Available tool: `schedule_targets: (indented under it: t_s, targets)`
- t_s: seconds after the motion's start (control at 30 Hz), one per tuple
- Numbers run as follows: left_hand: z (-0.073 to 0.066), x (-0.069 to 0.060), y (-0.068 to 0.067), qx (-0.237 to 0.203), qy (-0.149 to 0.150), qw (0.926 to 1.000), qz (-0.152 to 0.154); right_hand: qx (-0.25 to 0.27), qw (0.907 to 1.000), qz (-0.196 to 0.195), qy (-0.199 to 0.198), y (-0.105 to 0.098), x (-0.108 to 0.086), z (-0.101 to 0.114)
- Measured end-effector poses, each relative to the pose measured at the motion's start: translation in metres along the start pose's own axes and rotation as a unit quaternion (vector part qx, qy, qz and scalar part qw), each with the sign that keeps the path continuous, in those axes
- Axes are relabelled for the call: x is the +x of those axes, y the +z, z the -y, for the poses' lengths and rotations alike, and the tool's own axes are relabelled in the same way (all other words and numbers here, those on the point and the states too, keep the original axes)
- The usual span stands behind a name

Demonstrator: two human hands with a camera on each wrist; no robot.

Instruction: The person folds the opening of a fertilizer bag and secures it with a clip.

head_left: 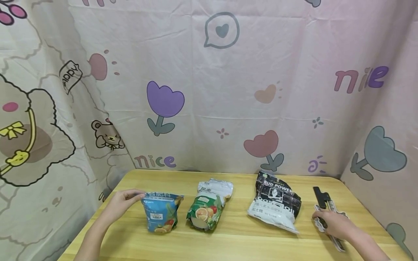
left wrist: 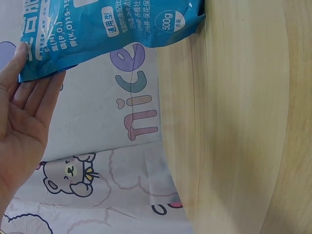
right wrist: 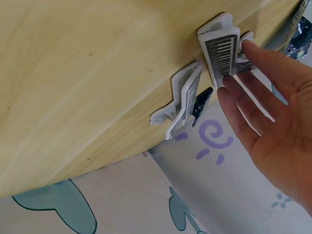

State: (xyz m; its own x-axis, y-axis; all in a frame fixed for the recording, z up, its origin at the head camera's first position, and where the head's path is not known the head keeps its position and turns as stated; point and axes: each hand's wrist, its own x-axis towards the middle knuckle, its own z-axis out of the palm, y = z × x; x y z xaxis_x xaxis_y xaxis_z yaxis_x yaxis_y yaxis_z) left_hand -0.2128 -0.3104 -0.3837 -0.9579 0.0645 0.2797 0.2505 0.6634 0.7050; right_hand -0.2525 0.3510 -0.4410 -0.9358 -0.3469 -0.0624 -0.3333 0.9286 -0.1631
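Observation:
My left hand [head_left: 122, 203] pinches the top left corner of a blue fertilizer bag [head_left: 161, 214], which stands upright on the table. In the left wrist view the thumb lies on the front of the bag [left wrist: 117, 24] and the fingers pass behind it. At the table's right side, my right hand [head_left: 336, 223] has its thumb and fingertips on either side of a white bag clip [right wrist: 222, 51] with a striped, keyboard-like face. Another white clip [right wrist: 183, 100] and a black clip [head_left: 321, 197] lie close by.
A green and white bag [head_left: 207, 208] with fruit printed on it leans back in the middle of the wooden table [head_left: 228, 248]. A black and white soil bag [head_left: 274, 203] lies between it and the clips. Printed curtain [head_left: 209, 90] hangs behind the table and along both sides.

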Motion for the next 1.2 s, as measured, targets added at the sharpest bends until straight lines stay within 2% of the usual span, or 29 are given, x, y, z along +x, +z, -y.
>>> schedule_targets:
  t_s: [0.1,0.23,0.43,0.53,0.93,1.03,1.2]
  targets:
    - [0.001,0.000,0.000,-0.003,-0.002,1.0000,0.004,0.001,0.9998,-0.017,-0.005,0.001,-0.001,-0.001]
    - [0.001,-0.001,0.000,-0.001,0.002,1.0000,0.003,0.005,0.9977,-0.067,-0.014,-0.003,-0.002,0.002]
    - [0.001,-0.001,0.000,0.009,0.006,0.9999,-0.001,0.039,0.9862,-0.158,-0.027,-0.005,-0.001,0.006]
    - [0.001,-0.001,0.000,0.013,0.004,0.9999,-0.002,0.056,0.9814,-0.181,-0.034,-0.001,-0.001,0.007]
    - [0.000,0.000,0.000,-0.001,-0.001,1.0000,0.004,0.077,0.9793,-0.186,-0.026,0.009,0.001,0.002]
    - [0.000,0.000,0.000,-0.002,-0.003,1.0000,0.006,0.069,0.9796,-0.184,-0.042,0.007,0.002,-0.001]
    - [0.000,0.001,-0.001,0.002,-0.002,1.0000,0.006,0.010,0.9802,-0.173,-0.096,0.002,0.005,-0.005]
